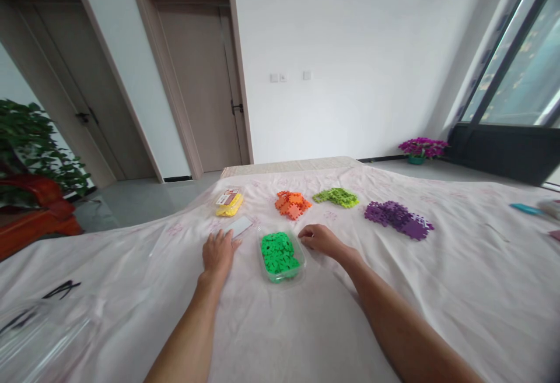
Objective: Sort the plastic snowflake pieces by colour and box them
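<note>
A clear plastic tub (301, 257) of green interlocking plastic pieces (278, 253) stands on the cloth between my hands. My left hand (217, 253) lies flat to the left of it, fingers stretched out and thumb apart. Its fingertips reach the near edge of a flat, whitish rectangle (240, 227); whether they touch it I cannot tell. My right hand (322, 238) is at the tub's upper right corner with its fingers curled inward. Anything inside those fingers is hidden. Behind the tub lies a loose pile of orange pieces (292, 204).
Yellow pieces fill a labelled clear tub (229, 202) at back left. Piles of lime-green pieces (338, 197) and purple pieces (399, 220) lie to the right. Clear plastic (48, 342) and a black cord (63, 290) are at near left. A blue item (526, 209) lies far right.
</note>
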Demonstrator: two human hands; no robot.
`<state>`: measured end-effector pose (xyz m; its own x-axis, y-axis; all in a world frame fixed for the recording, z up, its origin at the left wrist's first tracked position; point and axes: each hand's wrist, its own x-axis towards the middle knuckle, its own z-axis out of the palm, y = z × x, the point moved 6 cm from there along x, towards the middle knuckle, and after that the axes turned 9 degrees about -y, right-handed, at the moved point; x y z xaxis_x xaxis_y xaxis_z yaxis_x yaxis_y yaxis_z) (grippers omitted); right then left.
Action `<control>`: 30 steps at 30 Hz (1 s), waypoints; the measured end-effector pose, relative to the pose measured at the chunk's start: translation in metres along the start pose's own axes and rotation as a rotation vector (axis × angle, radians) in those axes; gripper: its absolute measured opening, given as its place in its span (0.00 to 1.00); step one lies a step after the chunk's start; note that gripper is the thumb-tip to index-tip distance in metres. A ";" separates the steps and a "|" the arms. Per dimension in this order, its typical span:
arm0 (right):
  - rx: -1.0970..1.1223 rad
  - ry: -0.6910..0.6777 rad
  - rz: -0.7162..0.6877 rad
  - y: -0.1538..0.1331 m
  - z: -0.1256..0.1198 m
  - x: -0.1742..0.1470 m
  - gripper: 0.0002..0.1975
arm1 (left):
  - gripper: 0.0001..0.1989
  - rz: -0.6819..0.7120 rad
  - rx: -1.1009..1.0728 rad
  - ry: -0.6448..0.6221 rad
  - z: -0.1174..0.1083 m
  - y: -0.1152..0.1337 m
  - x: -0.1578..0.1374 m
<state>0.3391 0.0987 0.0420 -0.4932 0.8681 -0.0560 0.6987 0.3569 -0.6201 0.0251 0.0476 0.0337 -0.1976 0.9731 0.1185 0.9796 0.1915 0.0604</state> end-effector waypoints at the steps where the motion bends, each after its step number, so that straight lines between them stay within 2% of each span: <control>1: -0.015 0.015 0.002 0.000 0.000 0.000 0.12 | 0.23 0.008 0.028 0.005 -0.001 0.003 -0.001; 6: -0.063 0.065 -0.009 0.004 0.000 0.002 0.12 | 0.20 0.074 0.128 -0.032 -0.004 0.021 -0.004; 11: -0.071 0.092 0.005 0.006 0.000 0.001 0.12 | 0.20 0.117 0.129 -0.115 -0.008 0.040 0.000; 18: -0.079 0.124 0.014 0.004 0.000 -0.005 0.13 | 0.22 0.129 0.121 -0.125 -0.015 0.056 0.003; 25: -0.063 0.146 0.007 0.005 -0.001 -0.007 0.13 | 0.17 0.171 0.130 -0.108 -0.035 0.045 -0.003; 30: -0.068 0.144 0.039 0.006 -0.002 -0.006 0.13 | 0.19 0.114 0.158 -0.024 -0.067 0.020 -0.007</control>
<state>0.3471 0.0963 0.0400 -0.3892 0.9204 0.0364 0.7518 0.3403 -0.5648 0.0434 0.0363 0.1009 -0.0859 0.9921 0.0917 0.9894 0.0957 -0.1089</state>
